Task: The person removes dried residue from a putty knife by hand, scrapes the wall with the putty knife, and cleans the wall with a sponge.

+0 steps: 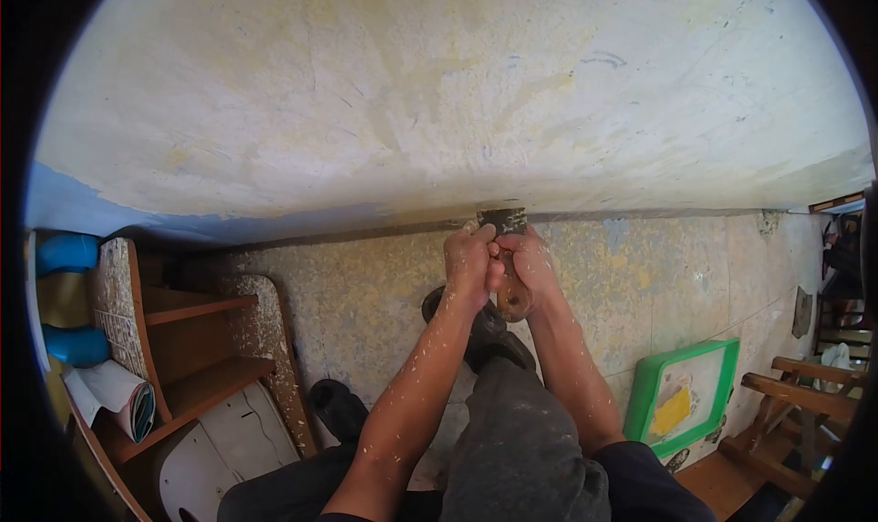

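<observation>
Scraper point(512, 289) sits by the foot of the wall point(457, 111); your left hand point(469, 259) and right hand point(533, 264) clasp it just behind the blade point(503, 218), fingers point(495, 273) curled in.

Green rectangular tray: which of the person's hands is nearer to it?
Right. The right hand lies left of the tray, toward the pale wall; the left hand lies farther left.
</observation>
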